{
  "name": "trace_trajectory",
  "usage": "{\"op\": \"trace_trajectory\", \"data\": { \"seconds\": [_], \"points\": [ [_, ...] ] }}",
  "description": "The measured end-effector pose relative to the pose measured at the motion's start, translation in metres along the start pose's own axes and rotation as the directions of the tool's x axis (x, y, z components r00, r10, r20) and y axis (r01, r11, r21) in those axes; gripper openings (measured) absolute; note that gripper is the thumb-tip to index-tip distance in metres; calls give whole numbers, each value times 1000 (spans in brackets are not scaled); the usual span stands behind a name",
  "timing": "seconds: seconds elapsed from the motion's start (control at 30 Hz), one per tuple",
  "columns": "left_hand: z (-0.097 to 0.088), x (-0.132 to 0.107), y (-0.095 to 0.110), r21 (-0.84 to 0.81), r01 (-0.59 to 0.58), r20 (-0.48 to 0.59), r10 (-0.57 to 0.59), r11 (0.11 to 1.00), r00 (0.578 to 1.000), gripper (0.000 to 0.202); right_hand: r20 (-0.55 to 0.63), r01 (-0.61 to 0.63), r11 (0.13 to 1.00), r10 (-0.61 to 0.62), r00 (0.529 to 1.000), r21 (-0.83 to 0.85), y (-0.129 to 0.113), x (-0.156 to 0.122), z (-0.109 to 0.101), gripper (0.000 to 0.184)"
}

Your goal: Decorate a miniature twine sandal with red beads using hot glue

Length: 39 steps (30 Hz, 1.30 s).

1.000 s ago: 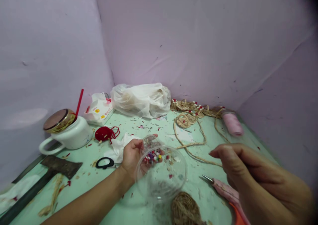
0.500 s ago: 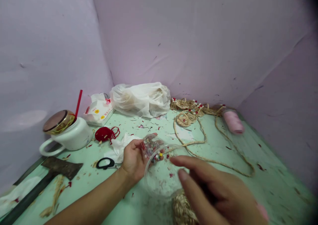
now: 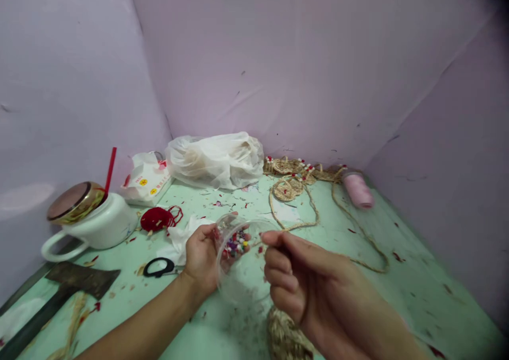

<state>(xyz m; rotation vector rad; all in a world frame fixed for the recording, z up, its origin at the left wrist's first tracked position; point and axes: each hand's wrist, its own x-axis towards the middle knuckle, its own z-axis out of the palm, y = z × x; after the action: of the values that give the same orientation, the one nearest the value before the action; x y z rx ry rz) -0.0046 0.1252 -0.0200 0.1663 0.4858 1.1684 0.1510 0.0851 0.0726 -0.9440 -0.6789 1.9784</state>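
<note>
My left hand (image 3: 201, 256) grips the rim of a clear plastic bowl (image 3: 238, 275), tilted toward me, with small coloured beads (image 3: 235, 243) gathered near my fingers. My right hand (image 3: 306, 286) hovers at the bowl's right edge with fingers curled and thumb pressed to forefinger in a pinch; what it pinches is too small to make out. A ball of straw twine (image 3: 284, 339) lies just below the right hand. A loose straw cord (image 3: 342, 227) runs across the green table (image 3: 413, 291) to coiled straw pieces (image 3: 292, 177) with red and white beads at the back.
At the left stand a white mug (image 3: 95, 225) with a gold lid and red straw, a hatchet (image 3: 55, 296), black scissors (image 3: 159, 267) and red thread (image 3: 157, 218). White plastic bags (image 3: 214, 161) and a pink spool (image 3: 358, 189) sit by the lilac walls.
My right hand came from the right side, where it was over pink-handled pliers, to the bowl's edge and closed into a pinch. The view shifted a little, and the pliers are out of sight.
</note>
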Motion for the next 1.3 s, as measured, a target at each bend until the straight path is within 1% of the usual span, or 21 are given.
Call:
{"op": "trace_trajectory", "data": {
  "seconds": [0.03, 0.07, 0.1, 0.17, 0.27, 0.37, 0.5, 0.57, 0.7, 0.73, 0.77, 0.83, 0.87, 0.9, 0.97, 1.03, 1.17, 1.3],
  "points": [
    [-1, 0, 1, 17, -22, -34, 23, 1000, 999, 32, -21, -44, 985, 48, 999, 169, -3, -2, -4, 20],
    [-2, -1, 1, 37, -47, -80, 50, 998, 996, 32, -38, -59, 960, 72, 997, 274, -6, -3, -7, 20],
    [-2, -1, 1, 54, -70, -116, 76, 996, 990, 31, -48, -59, 942, 80, 996, 330, -8, -4, -10, 21],
    [-2, -1, 2, 72, -83, -117, 91, 994, 989, 31, -36, -42, 931, 59, 998, 363, -10, -4, -14, 25],
    [-2, -1, 3, 73, -86, -35, 88, 994, 995, 31, 21, -23, 929, 16, 1000, 370, -11, -5, -15, 28],
    [-4, -1, 4, 46, -80, 40, 78, 996, 996, 30, 52, -25, 923, 5, 999, 384, -12, -5, -15, 28],
    [-6, 1, 3, 24, -69, 35, 68, 997, 997, 30, 62, -20, 915, -6, 998, 402, -11, -5, -15, 30],
    [-8, 2, 3, 16, -62, 63, 61, 998, 996, 30, 62, -17, 913, -9, 998, 407, -10, -4, -15, 31],
    [-14, 5, 4, 14, -47, 196, 43, 999, 980, 31, 74, -28, 910, -3, 997, 413, -9, -3, -17, 29],
    [-15, 5, 4, 21, -47, 215, 41, 999, 976, 31, 72, -27, 911, -3, 997, 411, -11, -3, -18, 27],
    [-16, 5, 5, 31, -49, 215, 42, 998, 976, 32, 66, -20, 915, -7, 998, 403, -13, -4, -20, 25],
    [-17, 5, 4, 63, -56, 172, 45, 996, 984, 32, 33, 18, 926, -32, 999, 377, -18, -9, -24, 22],
    [-17, 4, 4, 80, -64, 140, 52, 995, 989, 32, 12, 47, 931, -55, 998, 361, -21, -11, -26, 26],
    [-17, 3, 4, 92, -75, 114, 64, 993, 991, 32, -11, 80, 935, -81, 997, 346, -23, -14, -27, 35],
    [-17, 3, 4, 98, -102, 95, 93, 990, 991, 33, -50, 130, 937, -121, 991, 323, -29, -19, -30, 53],
    [-18, 3, 4, 93, -109, 96, 100, 990, 990, 34, -78, 145, 941, -127, 989, 305, -32, -21, -30, 58],
    [-19, 5, 3, 93, -83, 68, 77, 992, 995, 35, -90, 122, 951, -101, 991, 284, -33, -19, -28, 48],
    [-14, 4, 2, 86, -72, 31, 69, 994, 997, 34, -8, 80, 948, -82, 997, 307, -23, -18, -25, 35]
  ]
}}
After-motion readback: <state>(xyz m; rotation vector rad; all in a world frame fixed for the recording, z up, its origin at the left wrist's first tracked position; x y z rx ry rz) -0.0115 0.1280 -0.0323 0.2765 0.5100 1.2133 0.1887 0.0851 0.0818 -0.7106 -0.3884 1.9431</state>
